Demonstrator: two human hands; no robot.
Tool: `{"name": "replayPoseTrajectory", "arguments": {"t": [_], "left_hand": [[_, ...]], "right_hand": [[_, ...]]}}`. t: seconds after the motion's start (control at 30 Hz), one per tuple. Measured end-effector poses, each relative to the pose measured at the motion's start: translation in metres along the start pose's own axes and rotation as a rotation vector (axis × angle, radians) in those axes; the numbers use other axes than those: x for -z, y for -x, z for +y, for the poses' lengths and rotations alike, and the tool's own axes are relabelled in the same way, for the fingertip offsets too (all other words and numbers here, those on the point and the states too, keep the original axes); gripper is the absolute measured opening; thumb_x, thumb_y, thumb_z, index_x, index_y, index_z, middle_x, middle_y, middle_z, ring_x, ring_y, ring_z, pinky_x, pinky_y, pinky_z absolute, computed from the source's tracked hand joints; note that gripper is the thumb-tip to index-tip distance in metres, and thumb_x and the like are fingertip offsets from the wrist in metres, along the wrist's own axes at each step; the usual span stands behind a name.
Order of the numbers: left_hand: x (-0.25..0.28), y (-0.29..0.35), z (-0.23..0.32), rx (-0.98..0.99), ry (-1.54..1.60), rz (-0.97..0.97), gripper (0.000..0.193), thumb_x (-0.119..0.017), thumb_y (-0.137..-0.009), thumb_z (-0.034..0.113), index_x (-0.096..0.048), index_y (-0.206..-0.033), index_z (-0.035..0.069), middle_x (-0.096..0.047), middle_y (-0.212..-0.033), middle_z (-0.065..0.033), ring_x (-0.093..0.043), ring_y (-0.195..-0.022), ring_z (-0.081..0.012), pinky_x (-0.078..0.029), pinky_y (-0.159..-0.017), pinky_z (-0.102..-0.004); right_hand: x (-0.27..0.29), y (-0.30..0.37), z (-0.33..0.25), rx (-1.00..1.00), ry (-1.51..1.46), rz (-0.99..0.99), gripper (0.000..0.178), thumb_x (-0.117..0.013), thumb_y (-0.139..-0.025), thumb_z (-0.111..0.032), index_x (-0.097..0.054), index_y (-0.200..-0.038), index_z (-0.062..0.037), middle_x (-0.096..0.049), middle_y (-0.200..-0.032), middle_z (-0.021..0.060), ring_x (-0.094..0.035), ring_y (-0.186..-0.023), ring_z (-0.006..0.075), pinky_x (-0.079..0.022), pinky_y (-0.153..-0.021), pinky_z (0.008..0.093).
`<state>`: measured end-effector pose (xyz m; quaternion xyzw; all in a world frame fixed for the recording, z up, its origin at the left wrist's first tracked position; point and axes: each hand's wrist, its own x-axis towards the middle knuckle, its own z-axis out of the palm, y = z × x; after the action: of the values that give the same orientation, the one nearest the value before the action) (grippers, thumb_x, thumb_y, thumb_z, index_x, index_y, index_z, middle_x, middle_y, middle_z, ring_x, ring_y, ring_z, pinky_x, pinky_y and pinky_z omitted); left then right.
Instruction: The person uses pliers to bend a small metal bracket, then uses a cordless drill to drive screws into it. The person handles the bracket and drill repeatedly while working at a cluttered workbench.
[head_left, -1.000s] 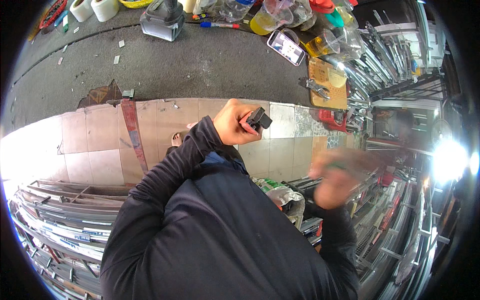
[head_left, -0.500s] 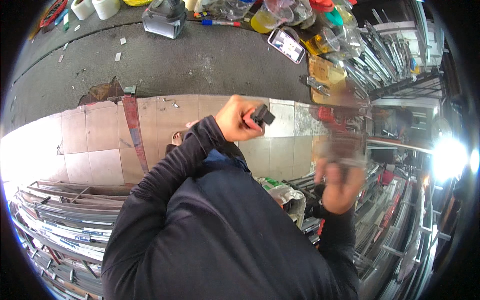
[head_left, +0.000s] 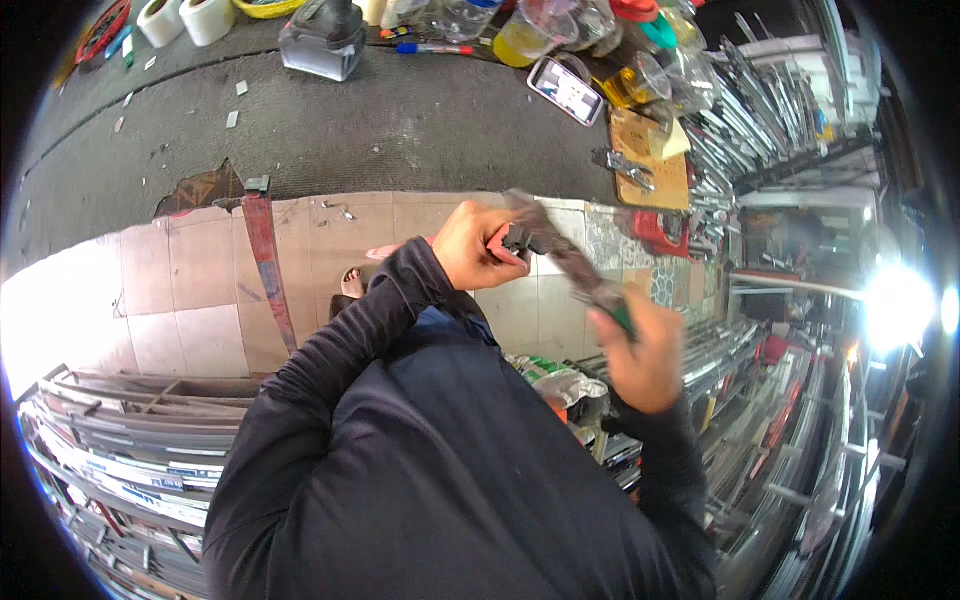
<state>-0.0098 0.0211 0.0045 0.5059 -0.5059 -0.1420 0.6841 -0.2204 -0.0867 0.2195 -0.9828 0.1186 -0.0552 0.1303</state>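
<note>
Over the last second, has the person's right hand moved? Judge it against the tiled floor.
Yes. The right hand, gripping a blurred long tool, has moved left toward the left hand, measured against the tiled floor.

The long tool (head_left: 565,262) running between the two hands is smeared by motion blur, so its kind cannot be told. The left hand (head_left: 475,245) closes around a small dark part (head_left: 520,238), hiding most of it. The right hand (head_left: 640,350) covers the tool's green-tinged lower end.
</note>
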Motion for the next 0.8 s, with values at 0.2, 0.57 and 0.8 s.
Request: {"name": "replayPoseTrajectory", "arguments": {"t": [0.2,0.57,0.8], "left_hand": [[-0.009,0.006,-0.006,0.130,-0.043,0.127,0.033,-0.092,-0.077,0.013,-0.065,-0.093,0.004,-0.060,-0.067,-0.0112,-0.063,-0.056,-0.0265,-0.048,-0.056,-0.0382],[-0.021,-0.011,0.022,0.027,-0.132,0.203,0.031,-0.088,-0.084,0.005,-0.076,-0.112,0.001,-0.073,-0.099,-0.0150,-0.074,-0.084,-0.0269,-0.057,-0.075,-0.0355],[-0.021,-0.010,0.005,0.033,-0.153,0.239,0.030,-0.087,-0.079,0.004,-0.072,-0.105,0.001,-0.066,-0.090,-0.0139,-0.068,-0.078,-0.0335,-0.053,-0.070,-0.0394]], "right_hand": [[-0.017,0.005,-0.003,-0.065,0.002,-0.012,0.029,-0.072,-0.107,-0.025,-0.066,-0.107,0.0034,-0.067,-0.073,0.0183,-0.067,-0.062,0.0362,-0.051,-0.061,0.0441],[0.009,0.021,-0.001,-0.276,-0.753,0.316,0.043,-0.065,-0.112,-0.036,-0.068,-0.129,0.0026,-0.075,-0.104,0.0131,-0.063,-0.067,0.0141,-0.049,-0.056,0.0321],[-0.009,0.016,0.000,-0.081,-0.088,0.135,0.031,-0.075,-0.104,-0.027,-0.069,-0.114,0.0018,-0.069,-0.077,0.0141,-0.067,-0.065,0.0334,-0.050,-0.064,0.0431]]}}
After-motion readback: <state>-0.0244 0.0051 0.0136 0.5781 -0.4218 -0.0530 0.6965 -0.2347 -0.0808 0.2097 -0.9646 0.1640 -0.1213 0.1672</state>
